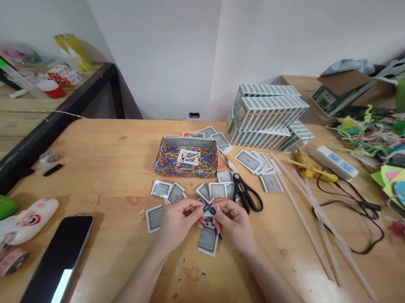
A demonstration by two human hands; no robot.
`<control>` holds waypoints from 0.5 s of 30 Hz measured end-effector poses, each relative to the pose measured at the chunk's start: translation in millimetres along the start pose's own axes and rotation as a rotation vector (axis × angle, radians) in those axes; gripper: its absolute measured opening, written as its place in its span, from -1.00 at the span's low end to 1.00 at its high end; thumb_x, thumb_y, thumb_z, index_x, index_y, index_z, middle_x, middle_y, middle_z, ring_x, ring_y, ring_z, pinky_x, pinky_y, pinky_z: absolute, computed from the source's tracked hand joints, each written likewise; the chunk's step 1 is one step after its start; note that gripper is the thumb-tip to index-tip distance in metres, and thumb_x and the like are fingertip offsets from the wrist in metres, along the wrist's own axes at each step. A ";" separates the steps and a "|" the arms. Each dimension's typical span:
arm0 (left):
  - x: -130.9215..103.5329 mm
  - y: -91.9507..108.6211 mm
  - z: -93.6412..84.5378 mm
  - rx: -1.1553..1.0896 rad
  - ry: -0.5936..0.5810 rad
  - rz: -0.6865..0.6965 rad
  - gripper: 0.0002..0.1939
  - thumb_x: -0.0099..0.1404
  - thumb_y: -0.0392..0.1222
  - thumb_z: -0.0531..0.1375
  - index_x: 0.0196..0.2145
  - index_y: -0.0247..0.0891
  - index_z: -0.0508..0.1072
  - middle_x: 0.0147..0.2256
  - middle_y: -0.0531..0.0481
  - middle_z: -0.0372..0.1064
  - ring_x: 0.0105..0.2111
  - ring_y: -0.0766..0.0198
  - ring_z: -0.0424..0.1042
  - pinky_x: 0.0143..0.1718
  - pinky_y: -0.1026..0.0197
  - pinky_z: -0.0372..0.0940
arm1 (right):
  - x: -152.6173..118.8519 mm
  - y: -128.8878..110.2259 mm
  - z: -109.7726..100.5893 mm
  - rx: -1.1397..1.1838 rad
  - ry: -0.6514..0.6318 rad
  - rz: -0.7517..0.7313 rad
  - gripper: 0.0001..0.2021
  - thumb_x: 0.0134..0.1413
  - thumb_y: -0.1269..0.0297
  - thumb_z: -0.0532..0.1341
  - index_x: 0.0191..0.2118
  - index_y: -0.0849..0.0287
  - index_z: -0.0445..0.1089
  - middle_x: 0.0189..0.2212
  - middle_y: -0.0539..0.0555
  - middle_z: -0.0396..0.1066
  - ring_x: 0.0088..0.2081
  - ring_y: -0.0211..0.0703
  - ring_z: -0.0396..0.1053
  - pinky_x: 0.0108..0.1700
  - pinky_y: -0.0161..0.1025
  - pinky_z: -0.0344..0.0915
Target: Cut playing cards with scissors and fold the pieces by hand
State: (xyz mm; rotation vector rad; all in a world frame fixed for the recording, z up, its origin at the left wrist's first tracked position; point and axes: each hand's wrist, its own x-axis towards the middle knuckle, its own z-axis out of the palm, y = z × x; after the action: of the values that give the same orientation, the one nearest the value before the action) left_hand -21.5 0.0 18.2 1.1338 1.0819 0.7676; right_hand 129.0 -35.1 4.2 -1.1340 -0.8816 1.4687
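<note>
Both my hands meet in front of the box, fingertips almost touching. Thumb and fingers of my left hand (181, 221) are pinched on a small grey-patterned playing card (206, 212). From the other side my right hand (232, 223) pinches the same card, which the fingers largely cover. Just below lies a face-down card (208, 240), close under my fingertips. More cut or whole cards (218, 190) lie behind the hands. Black-handled scissors (246, 192) rest to the right. Behind stands an open, colourfully patterned box (186, 171) with a face card (189, 157) inside.
Striped card boxes (272, 113) are stacked at the back right. Clear glue sticks (312, 218), a yellow glue gun (313, 170) and a white power strip (333, 161) lie to the right. A phone (55, 265) is at the left, near a white plush-like object (35, 221).
</note>
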 end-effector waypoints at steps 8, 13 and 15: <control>4.2 -0.2 -2.1 -0.011 -0.088 -0.073 -0.87 0.06 -0.23 0.23 -0.40 -0.33 0.47 -0.52 0.02 0.46 -0.53 0.34 0.43 -0.50 0.35 0.32 | 1.9 1.1 -0.9 0.098 0.121 0.026 -0.78 -0.10 0.19 0.30 -0.37 0.23 0.39 -0.73 -0.15 0.18 -0.74 -0.46 0.02 -0.72 -0.48 -0.03; 2.5 5.3 3.0 -0.155 -0.016 -0.141 -0.83 0.02 -0.20 0.26 -0.42 -0.34 0.45 -0.58 0.04 0.45 -0.59 0.35 0.41 -0.55 0.36 0.29 | 3.8 -0.9 -3.0 0.277 0.046 0.063 -0.71 -0.21 0.27 0.37 -0.25 0.16 0.46 -0.53 -0.03 0.36 -0.56 -0.35 0.23 -0.55 -0.41 0.18; 0.9 6.9 5.6 -0.182 -0.025 -0.149 -0.82 0.01 -0.19 0.27 -0.43 -0.36 0.45 -0.58 0.02 0.46 -0.59 0.34 0.42 -0.55 0.36 0.29 | 4.3 -1.6 -3.2 0.310 0.019 0.067 -0.75 -0.25 0.27 0.38 -0.32 0.15 0.49 -0.48 0.00 0.41 -0.52 -0.30 0.27 -0.49 -0.37 0.22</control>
State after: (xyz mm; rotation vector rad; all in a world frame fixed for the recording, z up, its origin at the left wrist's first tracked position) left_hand -15.6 0.9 24.8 0.8968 1.0405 0.7170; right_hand 132.5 -30.7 3.9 -0.9513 -0.5822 1.5839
